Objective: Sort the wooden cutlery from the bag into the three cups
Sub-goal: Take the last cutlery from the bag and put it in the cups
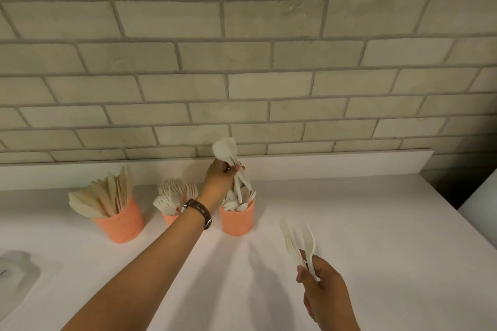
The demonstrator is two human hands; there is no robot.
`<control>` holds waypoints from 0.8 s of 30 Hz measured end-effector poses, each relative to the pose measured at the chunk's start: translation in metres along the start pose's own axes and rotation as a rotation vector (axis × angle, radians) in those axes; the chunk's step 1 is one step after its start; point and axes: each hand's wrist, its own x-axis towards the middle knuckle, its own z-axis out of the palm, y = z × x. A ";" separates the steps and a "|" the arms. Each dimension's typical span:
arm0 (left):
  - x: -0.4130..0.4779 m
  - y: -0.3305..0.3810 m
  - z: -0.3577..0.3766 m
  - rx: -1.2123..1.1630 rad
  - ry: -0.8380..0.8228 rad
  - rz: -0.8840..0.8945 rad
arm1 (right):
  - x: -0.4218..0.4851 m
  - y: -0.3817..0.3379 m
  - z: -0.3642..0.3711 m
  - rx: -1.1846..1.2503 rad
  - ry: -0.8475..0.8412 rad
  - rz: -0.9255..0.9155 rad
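Three orange cups stand in a row on the white counter. The left cup [121, 226] holds knives, the middle cup [170, 219] holds forks and is partly hidden by my left forearm, and the right cup [238, 219] holds spoons. My left hand [220, 176] grips a few pale spoons [227, 149] by their handles, right above the spoon cup, with the handle ends dipping into it. My right hand [324, 291] holds a small bunch of forks [295, 242] upright in front of me, apart from the cups.
A clear plastic bag [16, 274] lies flat at the left edge of the white counter [376, 223]. A brick wall rises behind a low white ledge. The counter's right edge runs diagonally at the far right.
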 end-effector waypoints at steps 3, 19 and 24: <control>0.000 -0.004 0.000 -0.031 -0.031 0.037 | 0.003 -0.001 0.001 -0.018 -0.003 -0.002; -0.018 -0.028 -0.009 0.356 -0.091 0.144 | 0.003 0.006 0.010 -0.104 -0.012 -0.052; -0.008 -0.024 -0.009 0.535 -0.070 0.084 | 0.001 0.008 0.012 -0.121 -0.026 -0.036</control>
